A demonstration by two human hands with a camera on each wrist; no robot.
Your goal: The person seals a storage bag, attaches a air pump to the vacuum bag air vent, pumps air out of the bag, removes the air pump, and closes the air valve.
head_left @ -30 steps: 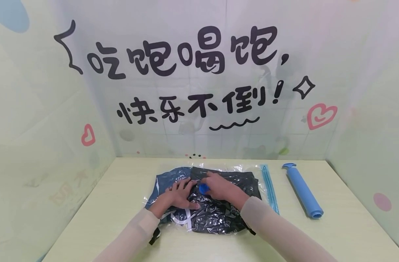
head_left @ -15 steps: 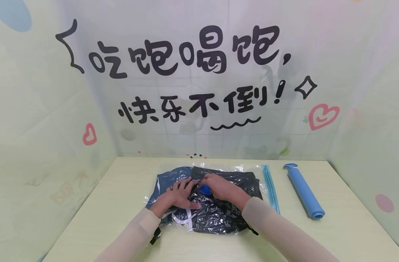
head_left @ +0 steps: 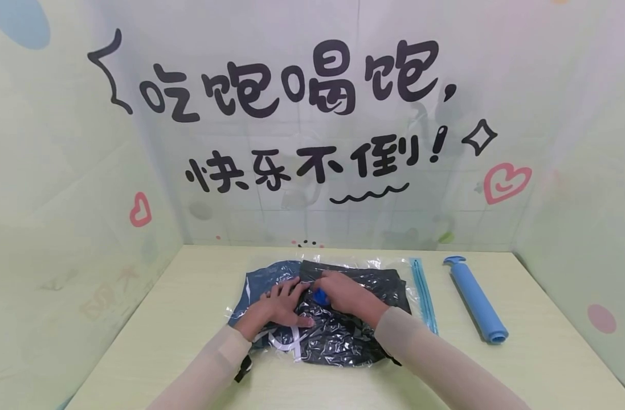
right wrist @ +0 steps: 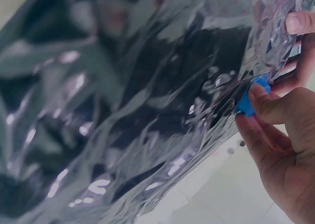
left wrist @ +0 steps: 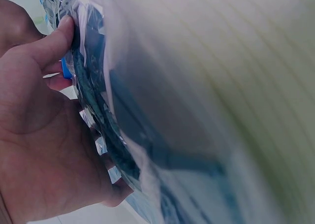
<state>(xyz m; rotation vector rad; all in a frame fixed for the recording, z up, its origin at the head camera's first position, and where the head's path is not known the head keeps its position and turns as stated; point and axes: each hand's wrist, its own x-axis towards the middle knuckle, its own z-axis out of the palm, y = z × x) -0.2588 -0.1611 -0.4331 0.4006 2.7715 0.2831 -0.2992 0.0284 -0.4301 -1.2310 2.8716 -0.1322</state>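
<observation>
A clear plastic vacuum bag [head_left: 338, 344] lies flat on the table, with dark and blue folded clothes inside. My left hand [head_left: 277, 309] rests on its left part with fingers spread; the left wrist view shows the fingers [left wrist: 54, 44] along the crinkled plastic. Near the middle of the bag is a round blue valve cap [head_left: 320, 296]. My right hand [head_left: 347, 294] pinches this cap between thumb and fingers, plainest in the right wrist view, where the thumb lies over the blue cap [right wrist: 258, 93]. Part of the cap is hidden behind the fingers.
A blue hand pump [head_left: 477, 302] with a T-shaped handle lies right of the bag. The bag's blue zip strip [head_left: 423, 296] runs down its right side. Printed fabric walls [head_left: 312, 222] enclose the table [head_left: 153, 341] at the back and sides.
My right fingers have shifted and turned around the blue cap, covering more of it than a second ago. The left hand stays in place on the bag.
</observation>
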